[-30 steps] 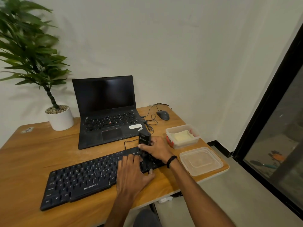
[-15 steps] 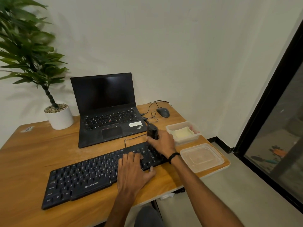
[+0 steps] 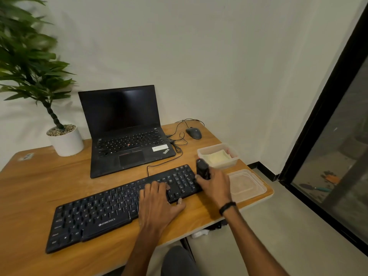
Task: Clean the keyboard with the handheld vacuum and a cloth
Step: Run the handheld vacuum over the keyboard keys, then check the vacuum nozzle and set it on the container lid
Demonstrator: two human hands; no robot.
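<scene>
A black keyboard (image 3: 103, 212) lies slanted across the wooden desk (image 3: 29, 192). My left hand (image 3: 157, 204) rests flat on its right half, fingers straight on the keys. My right hand (image 3: 215, 186) grips a small black handheld vacuum (image 3: 202, 168), held upright at the keyboard's far right end, just off the number pad. A pale yellow cloth (image 3: 217, 157) lies folded inside a clear plastic box (image 3: 201, 154) right behind the vacuum.
An open black laptop (image 3: 127, 132) stands behind the keyboard, with a wired mouse (image 3: 193, 133) and looped cables to its right. A potted plant (image 3: 64, 139) sits at the back left. A clear lid (image 3: 247, 185) lies by the desk's right edge.
My right hand has carried the vacuum rightward along the keyboard to its right end. My left hand has stayed flat on the keys.
</scene>
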